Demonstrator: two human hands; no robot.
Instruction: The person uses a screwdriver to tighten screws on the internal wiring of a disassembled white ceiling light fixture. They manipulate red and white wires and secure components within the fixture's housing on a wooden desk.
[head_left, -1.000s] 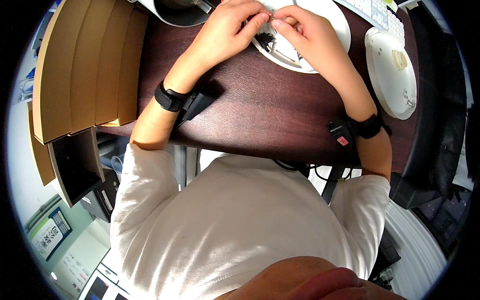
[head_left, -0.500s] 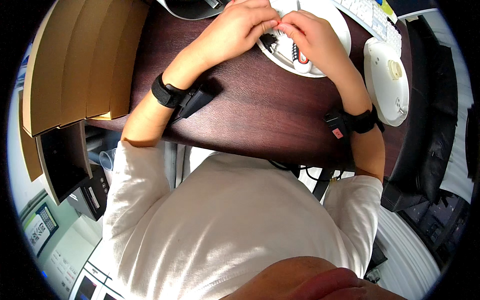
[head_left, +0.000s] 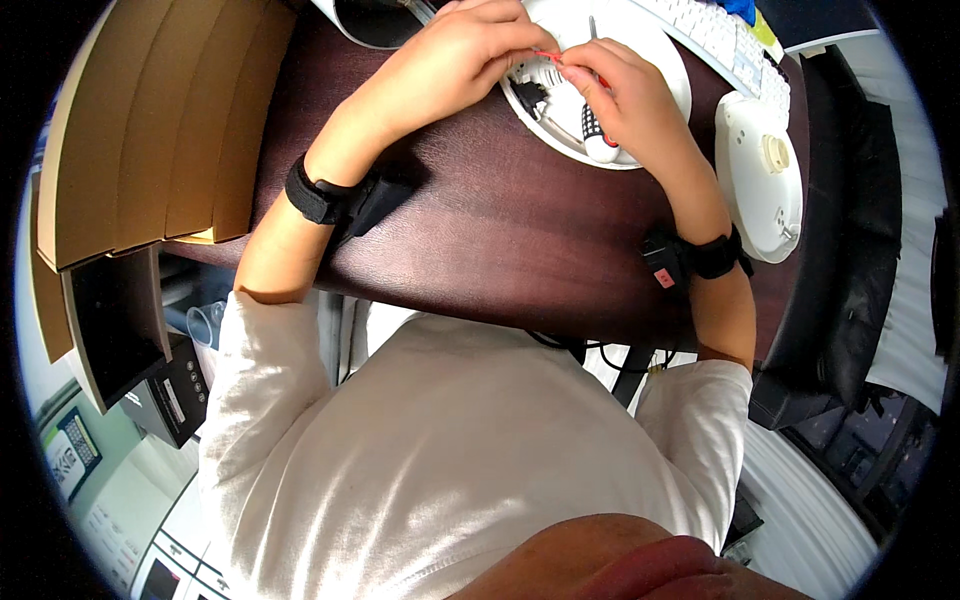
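Both my hands meet over a round white housing (head_left: 668, 60) with a raised rim, near the desk's far side. Fingers of my left hand (head_left: 465, 55) pinch one end of a thin red wire (head_left: 549, 54). My right hand (head_left: 628, 92) pinches the wire close by, thumb against forefinger. Beneath my right palm, a screwdriver (head_left: 600, 148) with a white, black and red handle lies in the housing; a thin metal shaft (head_left: 592, 26) shows beyond the fingers. A small black part (head_left: 529, 97) sits inside the housing, below my left fingertips. The fingers partly hide the wire.
To the right lies an oval white cover (head_left: 758, 200) with a round cream knob, and beyond it a white keyboard (head_left: 735, 50). Cardboard (head_left: 150, 130) stands along the left of the dark wood desk (head_left: 490, 230). A black chair (head_left: 850, 240) is at the right.
My hands have drawn slightly apart, so more of the red wire shows between the fingertips. The whole view has shifted a little.
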